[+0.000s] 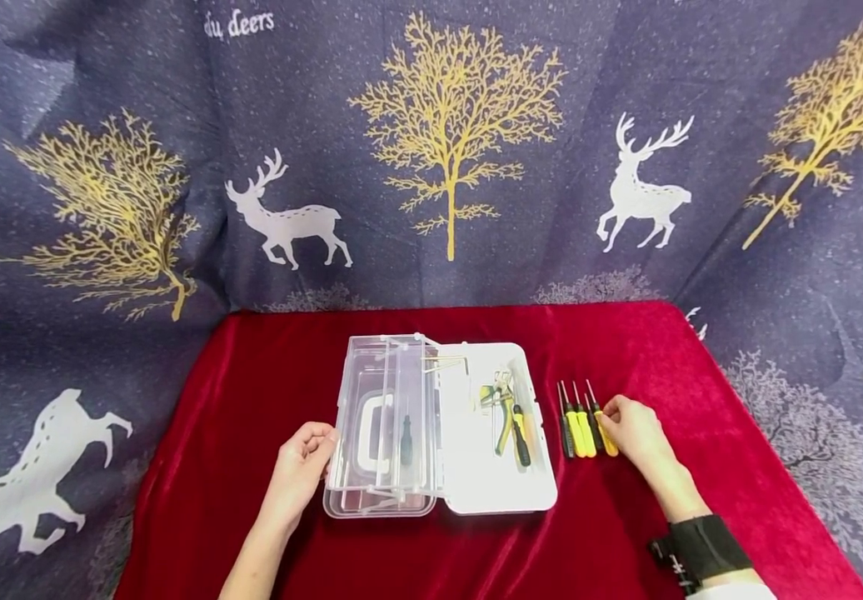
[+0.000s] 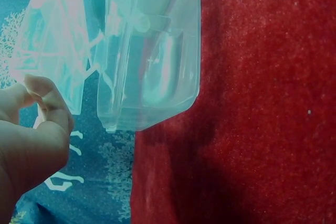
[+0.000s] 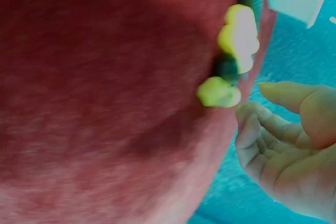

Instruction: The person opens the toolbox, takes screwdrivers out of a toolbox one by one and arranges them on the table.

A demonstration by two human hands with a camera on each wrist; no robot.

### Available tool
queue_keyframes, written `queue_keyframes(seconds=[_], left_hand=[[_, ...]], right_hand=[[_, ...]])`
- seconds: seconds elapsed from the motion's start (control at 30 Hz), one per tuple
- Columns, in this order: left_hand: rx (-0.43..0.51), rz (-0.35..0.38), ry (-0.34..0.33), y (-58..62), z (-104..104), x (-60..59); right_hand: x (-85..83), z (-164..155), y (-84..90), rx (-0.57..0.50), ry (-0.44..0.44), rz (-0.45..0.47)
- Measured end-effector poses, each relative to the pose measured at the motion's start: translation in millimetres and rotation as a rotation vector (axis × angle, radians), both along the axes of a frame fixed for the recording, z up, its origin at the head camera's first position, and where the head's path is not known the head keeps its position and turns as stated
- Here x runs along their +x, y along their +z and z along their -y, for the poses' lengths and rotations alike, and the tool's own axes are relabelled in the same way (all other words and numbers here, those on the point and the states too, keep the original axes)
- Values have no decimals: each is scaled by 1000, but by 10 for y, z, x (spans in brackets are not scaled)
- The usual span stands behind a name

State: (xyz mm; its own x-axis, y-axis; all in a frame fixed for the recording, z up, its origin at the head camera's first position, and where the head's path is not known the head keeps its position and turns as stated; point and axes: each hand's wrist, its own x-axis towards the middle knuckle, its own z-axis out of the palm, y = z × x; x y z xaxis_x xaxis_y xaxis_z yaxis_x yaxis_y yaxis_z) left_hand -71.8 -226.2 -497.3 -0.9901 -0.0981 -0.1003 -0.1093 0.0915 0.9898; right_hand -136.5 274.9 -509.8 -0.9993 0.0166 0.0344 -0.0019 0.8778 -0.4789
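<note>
A toolbox stands open on the red cloth, its white base [image 1: 476, 492] on the right and a clear plastic lid section [image 1: 364, 392] on the left. My left hand [image 1: 302, 462] pinches the left edge of the clear section, thumb and index finger bent at its rim. To the right of the box lies a row of several screwdrivers [image 1: 577, 433] with yellow or black handles, shafts pointing away. My right hand [image 1: 636, 429] is at the rightmost yellow-handled screwdriver [image 3: 218, 93]. The right wrist view shows a gap between its thumb and index finger, with nothing between them.
Inside the white base lie pliers [image 1: 505, 417] and a black-and-yellow screwdriver [image 1: 521, 442]. Thin L-shaped keys [image 1: 446, 359] rest near its far edge. A dark-handled tool [image 1: 406, 442] shows through the clear section. A patterned curtain [image 1: 446, 283] hangs behind the red cloth [image 1: 251, 375].
</note>
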Motion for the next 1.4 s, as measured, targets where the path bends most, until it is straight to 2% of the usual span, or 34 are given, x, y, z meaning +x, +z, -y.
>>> queue_keyframes(seconds=[0.2,0.33,0.47,0.57,0.77,0.9,1.0,1.17,1.4], left_hand=[[-2,-4,4,-10,5,8],[0,-2,-1,-14,3,9],[-4,-5,-1,-13,4,6],[-8,-11,0,-13,5,0],[-16,-13,-4,-9,4,-10],[-14,-11,-2,-10,-3,-13],[-7,-6,-5,-23,-10,-16],[-4,-11,-13,-41,-9,-35],[1,-5,-14,-38,24,-48]], right_hand=[[-30,406,290,-116,112,-33],[-56,748,487,-231,207,-10],[-68,1099,637,-283,310,27],[-69,1360,699,-303,392,63],[-44,1838,672,-370,560,229],[-54,2070,612,-346,573,325],[-89,2181,567,-283,572,346],[-130,2292,511,-173,582,331],[-160,2417,505,-112,618,295]])
